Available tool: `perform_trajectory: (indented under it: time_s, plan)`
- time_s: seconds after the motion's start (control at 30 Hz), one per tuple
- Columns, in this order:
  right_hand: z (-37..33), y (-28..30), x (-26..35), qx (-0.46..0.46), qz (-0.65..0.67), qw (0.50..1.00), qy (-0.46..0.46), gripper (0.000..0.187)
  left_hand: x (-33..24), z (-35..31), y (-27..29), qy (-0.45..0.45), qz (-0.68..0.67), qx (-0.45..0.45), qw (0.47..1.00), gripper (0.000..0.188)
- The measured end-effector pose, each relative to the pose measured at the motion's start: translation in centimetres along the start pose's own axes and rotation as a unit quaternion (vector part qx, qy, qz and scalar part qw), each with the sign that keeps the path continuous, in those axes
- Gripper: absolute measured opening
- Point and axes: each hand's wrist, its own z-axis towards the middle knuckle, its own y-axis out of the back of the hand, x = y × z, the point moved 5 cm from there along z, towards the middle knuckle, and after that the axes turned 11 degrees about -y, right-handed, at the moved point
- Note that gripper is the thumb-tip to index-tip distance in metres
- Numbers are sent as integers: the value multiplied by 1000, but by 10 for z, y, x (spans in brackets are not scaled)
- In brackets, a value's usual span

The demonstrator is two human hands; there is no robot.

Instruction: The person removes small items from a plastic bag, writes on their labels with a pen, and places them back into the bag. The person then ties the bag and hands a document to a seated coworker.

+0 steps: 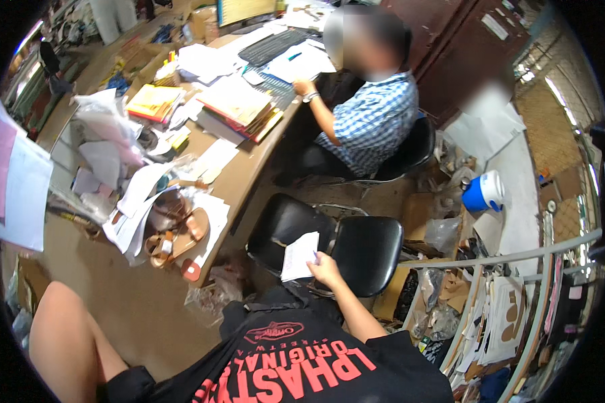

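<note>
My right hand (326,270) is closed on the edge of a small white paper pad or folded sheets (300,256) with faint writing. A thin purplish thing, perhaps a pen, shows by the fingers, too small to be sure. The paper is held in front of two black padded chairs (368,252). My left arm (74,329) is bent at the lower left, with its elbow raised; the left hand is out of view. Brown sandals (175,235) lie on papers at the near end of the desk (249,164), left of the paper I hold.
Across the desk's far side sits a person in a checked shirt (376,121), one hand on papers near a black keyboard (280,46). Folders (238,101) are stacked on the desk. A blue-and-white jug (482,191) and crammed shelves (477,322) stand to the right.
</note>
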Motion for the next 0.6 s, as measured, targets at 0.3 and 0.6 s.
perform_trajectory:
  time_s: [0.3, 0.6]
  plan:
    - [19, -26, -13, 43, -31, 998, -21, 37, -11, -59, 27, 144, -152, -311, 927, 17]
    - [13, -63, 44, 80, -13, 996, 39, 35, -27, -124, 1, 298, -245, -606, 696, 23]
